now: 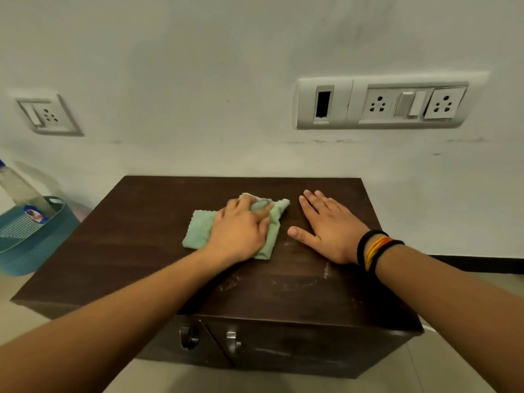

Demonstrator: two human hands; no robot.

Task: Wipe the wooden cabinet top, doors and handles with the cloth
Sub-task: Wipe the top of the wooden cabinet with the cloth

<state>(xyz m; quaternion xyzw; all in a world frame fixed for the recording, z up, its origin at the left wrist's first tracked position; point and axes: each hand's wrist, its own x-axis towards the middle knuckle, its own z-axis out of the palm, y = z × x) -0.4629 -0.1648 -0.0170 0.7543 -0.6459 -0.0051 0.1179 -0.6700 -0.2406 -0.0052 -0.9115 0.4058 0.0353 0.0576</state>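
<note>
A dark wooden cabinet stands against the wall, its top [136, 239] facing me. A light green cloth [198, 231] lies crumpled near the middle of the top. My left hand [241, 228] presses down on the cloth, fingers curled into its folds. My right hand [329, 228] rests flat on the bare wood just right of the cloth, fingers spread, holding nothing. Pale smears mark the wood near the front edge. Below the front edge the two doors [312, 353] show, each with a metal handle [232, 340], the left one [187, 337] beside it.
A blue basket [31, 245] with a spray bottle [19, 188] stands on the floor left of the cabinet. Wall sockets [380, 103] sit above the cabinet, another socket [46, 114] at the left. Tiled floor surrounds the cabinet.
</note>
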